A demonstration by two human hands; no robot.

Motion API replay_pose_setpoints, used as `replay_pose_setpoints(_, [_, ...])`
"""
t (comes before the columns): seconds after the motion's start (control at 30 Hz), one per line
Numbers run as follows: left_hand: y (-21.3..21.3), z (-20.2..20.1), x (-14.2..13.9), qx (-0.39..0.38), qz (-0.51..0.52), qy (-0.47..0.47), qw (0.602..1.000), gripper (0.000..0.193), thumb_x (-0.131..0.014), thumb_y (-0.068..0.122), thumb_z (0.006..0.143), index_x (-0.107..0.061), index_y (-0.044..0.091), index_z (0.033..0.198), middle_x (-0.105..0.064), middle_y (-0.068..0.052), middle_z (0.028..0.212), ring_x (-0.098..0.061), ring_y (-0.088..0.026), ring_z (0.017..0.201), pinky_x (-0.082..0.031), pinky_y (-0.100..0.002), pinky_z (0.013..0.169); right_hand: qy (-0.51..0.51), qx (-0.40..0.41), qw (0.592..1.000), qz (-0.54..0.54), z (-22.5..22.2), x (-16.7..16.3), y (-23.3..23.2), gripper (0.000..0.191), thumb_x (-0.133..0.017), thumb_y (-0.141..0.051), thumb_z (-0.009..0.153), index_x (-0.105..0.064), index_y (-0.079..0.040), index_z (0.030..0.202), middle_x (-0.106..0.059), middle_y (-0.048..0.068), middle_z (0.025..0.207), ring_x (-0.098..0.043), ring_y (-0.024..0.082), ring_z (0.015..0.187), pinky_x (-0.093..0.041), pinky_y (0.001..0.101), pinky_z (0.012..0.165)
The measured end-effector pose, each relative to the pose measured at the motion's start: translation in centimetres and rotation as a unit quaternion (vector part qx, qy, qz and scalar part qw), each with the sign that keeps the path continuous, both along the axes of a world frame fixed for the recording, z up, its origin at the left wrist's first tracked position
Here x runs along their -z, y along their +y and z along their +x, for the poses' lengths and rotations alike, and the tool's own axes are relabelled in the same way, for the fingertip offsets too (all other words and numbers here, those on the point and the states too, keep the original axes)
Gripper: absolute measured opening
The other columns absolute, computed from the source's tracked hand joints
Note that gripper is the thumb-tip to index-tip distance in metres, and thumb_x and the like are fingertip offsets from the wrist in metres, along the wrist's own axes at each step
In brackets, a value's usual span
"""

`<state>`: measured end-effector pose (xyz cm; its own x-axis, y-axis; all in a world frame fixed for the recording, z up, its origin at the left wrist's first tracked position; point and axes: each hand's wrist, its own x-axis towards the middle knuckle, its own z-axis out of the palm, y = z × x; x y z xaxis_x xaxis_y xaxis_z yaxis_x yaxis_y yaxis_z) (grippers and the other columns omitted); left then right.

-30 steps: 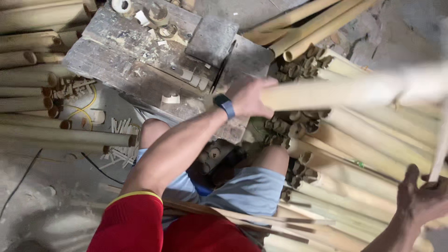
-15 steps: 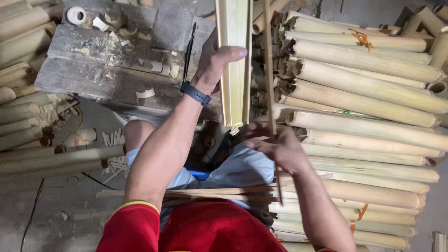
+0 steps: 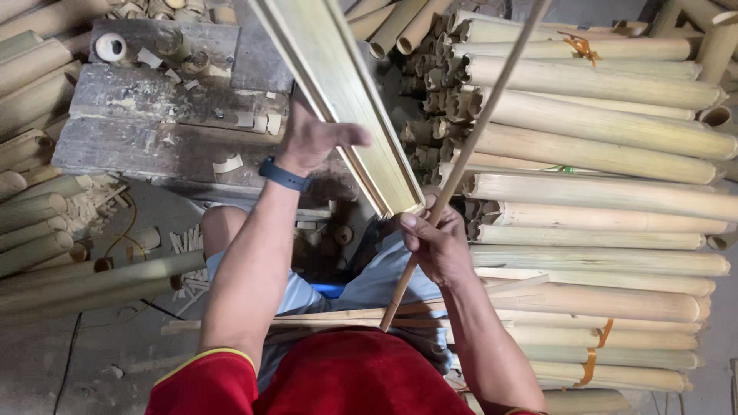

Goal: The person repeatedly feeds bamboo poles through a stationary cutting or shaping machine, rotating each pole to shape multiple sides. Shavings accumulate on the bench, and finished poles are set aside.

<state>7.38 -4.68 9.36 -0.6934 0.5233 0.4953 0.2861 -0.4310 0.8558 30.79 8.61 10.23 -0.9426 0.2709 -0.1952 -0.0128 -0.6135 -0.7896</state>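
My left hand is up against the underside of a split bamboo slab, thumb out, fingers hidden behind it, so whether it grips I cannot tell. The slab slants from top centre down to its cut end just above my right hand. Right hand closed around a thin stick that runs up to the right, crossing in front of the stacked poles. Wooden block strewn with offcuts to my left. More slats lie across my lap.

grey dusty floor, worn wooden block, stacked bamboo poles around.
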Motion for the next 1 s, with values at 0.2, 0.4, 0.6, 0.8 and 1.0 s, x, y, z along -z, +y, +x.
replay_pose_setpoints(0.2, [-2.4, -0.3, 3.2, -0.067, -0.098, 0.036, 0.992, 0.111, -0.089, 0.074, 0.059, -0.055, -0.003, 0.129, -0.067, -0.015, 0.121, -0.069, -0.027, 0.118, -0.065, -0.038, 0.101, -0.023, -0.048, 0.996, -0.065, 0.7, -0.1, 0.7, 0.004, -0.065, -0.002, 0.096, -0.064, -0.001, 0.100, -0.052, -0.001, 0.072, -0.046, 0.007, 0.055, -0.037, 0.0202, 0.048])
replay_pose_setpoints(0.4, [-3.6, 1.3, 2.6, -0.097, -0.082, 0.025, 0.992, 0.111, -0.087, 0.073, 0.057, -0.057, -0.002, 0.134, -0.067, -0.012, 0.125, -0.067, -0.024, 0.120, -0.060, -0.039, 0.106, 0.027, -0.097, 0.981, -0.168, 0.6, 0.3, 0.9, 0.003, -0.063, -0.002, 0.103, -0.061, -0.001, 0.102, -0.050, -0.001, 0.075, -0.042, 0.005, 0.057, -0.031, 0.0174, 0.045])
replay_pose_setpoints(0.6, [-1.1, 1.8, 1.0, 0.066, 0.232, -0.219, 0.945, 0.098, -0.101, 0.049, 0.055, -0.054, 0.004, 0.128, -0.064, -0.011, 0.128, -0.064, -0.030, 0.129, -0.056, -0.050, 0.114, 0.068, -0.094, 0.968, -0.223, 0.6, 0.4, 0.3, 0.013, -0.061, -0.004, 0.094, -0.061, -0.006, 0.106, -0.055, 0.005, 0.076, -0.043, 0.005, 0.050, -0.032, 0.0155, 0.039])
replay_pose_setpoints(0.8, [-1.5, 1.5, 4.2, 0.129, 0.249, -0.295, 0.913, 0.083, -0.100, 0.043, 0.068, -0.060, 0.001, 0.127, -0.066, -0.013, 0.109, -0.068, -0.030, 0.100, -0.061, -0.049, 0.094, 0.034, -0.107, 0.979, -0.167, 1.7, 0.9, -0.9, 0.007, -0.064, -0.006, 0.103, -0.062, 0.001, 0.105, -0.053, 0.002, 0.072, -0.045, 0.008, 0.056, -0.035, 0.0201, 0.045])
replay_pose_setpoints(1.0, [-2.5, -0.3, 9.2, -0.077, 0.137, -0.194, 0.968, 0.103, -0.095, 0.060, 0.059, -0.052, 0.005, 0.135, -0.065, -0.012, 0.118, -0.069, -0.029, 0.110, -0.066, -0.046, 0.091, 0.013, -0.051, 0.985, -0.161, 2.9, -0.2, -1.2, 0.011, -0.062, -0.005, 0.096, -0.064, 0.004, 0.102, -0.058, 0.006, 0.075, -0.046, 0.005, 0.052, -0.035, 0.0188, 0.042])
